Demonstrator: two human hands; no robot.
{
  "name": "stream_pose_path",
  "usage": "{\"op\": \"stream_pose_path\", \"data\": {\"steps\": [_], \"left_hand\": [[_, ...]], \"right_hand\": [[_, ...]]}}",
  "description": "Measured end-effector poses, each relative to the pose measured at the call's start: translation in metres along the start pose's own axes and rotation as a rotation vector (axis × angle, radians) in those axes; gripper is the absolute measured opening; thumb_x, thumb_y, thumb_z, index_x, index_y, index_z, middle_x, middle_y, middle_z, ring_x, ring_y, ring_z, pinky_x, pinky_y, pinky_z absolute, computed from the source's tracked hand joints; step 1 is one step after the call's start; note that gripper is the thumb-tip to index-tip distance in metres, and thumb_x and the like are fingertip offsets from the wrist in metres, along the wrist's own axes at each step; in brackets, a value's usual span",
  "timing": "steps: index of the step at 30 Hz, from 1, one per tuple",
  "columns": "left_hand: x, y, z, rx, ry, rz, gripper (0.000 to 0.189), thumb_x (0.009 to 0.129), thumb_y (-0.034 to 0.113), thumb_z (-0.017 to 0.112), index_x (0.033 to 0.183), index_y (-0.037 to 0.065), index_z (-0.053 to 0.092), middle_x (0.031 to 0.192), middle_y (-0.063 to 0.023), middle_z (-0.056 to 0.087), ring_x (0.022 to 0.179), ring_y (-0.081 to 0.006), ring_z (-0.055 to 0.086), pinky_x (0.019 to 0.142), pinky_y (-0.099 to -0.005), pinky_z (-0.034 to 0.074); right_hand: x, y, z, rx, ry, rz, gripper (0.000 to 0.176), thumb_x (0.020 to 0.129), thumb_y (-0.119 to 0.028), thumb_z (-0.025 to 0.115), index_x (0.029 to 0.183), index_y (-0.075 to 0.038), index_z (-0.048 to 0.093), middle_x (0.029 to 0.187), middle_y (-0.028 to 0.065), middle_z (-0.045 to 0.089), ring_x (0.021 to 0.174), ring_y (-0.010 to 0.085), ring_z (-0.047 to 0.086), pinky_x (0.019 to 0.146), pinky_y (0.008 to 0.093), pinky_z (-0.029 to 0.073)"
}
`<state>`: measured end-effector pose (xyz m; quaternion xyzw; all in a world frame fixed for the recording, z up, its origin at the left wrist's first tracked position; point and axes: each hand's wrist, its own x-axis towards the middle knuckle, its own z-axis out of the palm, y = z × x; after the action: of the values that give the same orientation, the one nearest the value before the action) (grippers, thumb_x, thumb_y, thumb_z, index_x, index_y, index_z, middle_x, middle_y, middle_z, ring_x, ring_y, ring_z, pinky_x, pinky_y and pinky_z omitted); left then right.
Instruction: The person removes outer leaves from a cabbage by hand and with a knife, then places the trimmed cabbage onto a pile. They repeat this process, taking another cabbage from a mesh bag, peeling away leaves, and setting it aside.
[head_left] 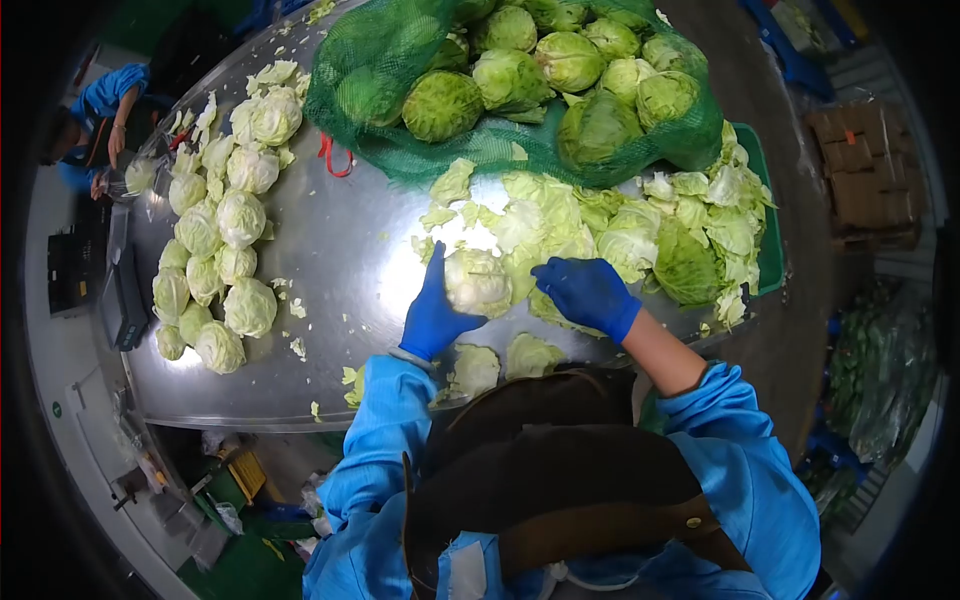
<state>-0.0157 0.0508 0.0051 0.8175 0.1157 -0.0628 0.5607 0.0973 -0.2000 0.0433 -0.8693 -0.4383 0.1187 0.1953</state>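
My left hand (435, 312), in a blue glove, cradles the left side of a pale, peeled cabbage (477, 282) on the metal table (340, 245). Its fingers point up along the cabbage and its thumb lies across the near side. To the right, apart from the cabbage, my right hand (587, 295) has its gloved fingers curled over a loose leaf; what they hold, if anything, is hidden. Loose cabbage leaves (540, 215) spread beyond both hands. More leaves (477, 368) lie at the table's near edge.
A green mesh bag (380, 150) full of unpeeled cabbages (512, 80) lies at the back. Pale cabbages (240, 218) stand in rows on the left. A heap of leaves (690, 255) sits by a green crate (770, 215) at right. Another person (110, 100) is at far left.
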Motion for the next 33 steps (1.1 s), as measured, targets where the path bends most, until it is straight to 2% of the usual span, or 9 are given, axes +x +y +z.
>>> {"op": "stream_pose_path", "data": {"steps": [5,9,11,14,15,18,20,25,33], "left_hand": [[-0.004,0.018,0.001,0.106,-0.062,-0.021,0.122,0.054,0.012,0.089,0.153,0.007,0.017,0.148,-0.0159,0.039,0.132,-0.0291,0.045,0.104,-0.0367,0.042],[-0.009,0.020,0.000,0.070,-0.069,0.038,0.116,0.054,0.009,0.088,0.150,0.006,0.023,0.146,-0.0161,0.041,0.133,-0.0311,0.043,0.105,-0.0381,0.041],[-0.014,0.001,0.001,0.117,-0.061,0.160,0.114,0.054,0.007,0.088,0.149,0.005,0.025,0.146,-0.0166,0.040,0.134,-0.0319,0.041,0.108,-0.0386,0.039],[-0.037,-0.018,-0.008,0.096,-0.035,0.094,0.113,0.055,0.008,0.088,0.148,0.002,0.025,0.147,-0.0185,0.038,0.135,-0.0325,0.040,0.111,-0.0386,0.036],[-0.048,-0.028,-0.012,-0.145,-0.048,-0.013,0.106,0.062,0.011,0.088,0.147,0.000,0.026,0.145,-0.0195,0.039,0.133,-0.0321,0.040,0.110,-0.0388,0.036],[-0.062,-0.013,-0.006,-0.252,0.181,-0.334,0.102,0.068,0.017,0.087,0.147,0.000,0.025,0.139,-0.0187,0.042,0.130,-0.0307,0.043,0.109,-0.0382,0.036],[-0.054,-0.043,0.002,-0.125,0.301,-0.218,0.087,0.076,0.026,0.082,0.144,0.000,0.033,0.135,-0.0170,0.045,0.124,-0.0280,0.046,0.106,-0.0371,0.039],[-0.039,-0.044,0.000,-0.224,0.364,-0.278,0.055,0.092,0.025,0.066,0.137,0.003,0.043,0.130,-0.0141,0.051,0.119,-0.0223,0.050,0.102,-0.0335,0.040],[-0.043,-0.029,0.014,-0.307,0.508,-0.275,0.060,0.087,0.024,0.072,0.134,-0.001,0.047,0.132,-0.0162,0.051,0.122,-0.0237,0.048,0.104,-0.0345,0.038]], "right_hand": [[0.021,0.022,0.010,0.099,0.192,0.356,0.030,0.091,-0.030,0.059,0.110,-0.007,0.064,0.107,0.0112,0.067,0.081,0.0294,0.067,0.068,0.0399,0.054],[0.035,-0.035,0.006,0.653,0.078,0.363,0.050,0.082,-0.042,0.071,0.116,-0.006,0.063,0.110,0.0152,0.066,0.089,0.0260,0.067,0.080,0.0355,0.052],[0.051,-0.025,0.066,0.845,0.156,0.289,0.049,0.081,-0.042,0.073,0.113,-0.006,0.065,0.107,0.0151,0.068,0.088,0.0276,0.067,0.080,0.0367,0.052],[0.060,0.016,0.124,0.816,0.013,0.464,0.043,0.083,-0.041,0.071,0.107,-0.006,0.066,0.097,0.0144,0.070,0.085,0.0280,0.067,0.077,0.0377,0.051],[0.056,0.004,0.112,0.780,0.024,0.468,0.042,0.084,-0.042,0.069,0.103,-0.004,0.067,0.089,0.0142,0.070,0.081,0.0284,0.067,0.074,0.0395,0.051],[0.052,-0.031,0.097,1.145,-0.195,0.677,0.047,0.083,-0.046,0.070,0.103,-0.005,0.066,0.088,0.0145,0.069,0.083,0.0293,0.067,0.076,0.0390,0.051],[0.042,-0.046,0.100,0.856,-0.016,0.353,0.067,0.075,-0.056,0.074,0.116,-0.004,0.060,0.105,0.0167,0.064,0.098,0.0318,0.063,0.085,0.0414,0.049],[0.040,-0.065,0.080,0.691,-0.183,0.436,0.086,0.068,-0.056,0.079,0.129,-0.004,0.049,0.120,0.0169,0.058,0.107,0.0346,0.059,0.091,0.0425,0.047],[0.033,-0.064,0.087,0.646,-0.014,0.353,0.055,0.071,-0.028,0.073,0.117,-0.003,0.054,0.105,0.0173,0.063,0.097,0.0354,0.063,0.083,0.0436,0.049]]}}
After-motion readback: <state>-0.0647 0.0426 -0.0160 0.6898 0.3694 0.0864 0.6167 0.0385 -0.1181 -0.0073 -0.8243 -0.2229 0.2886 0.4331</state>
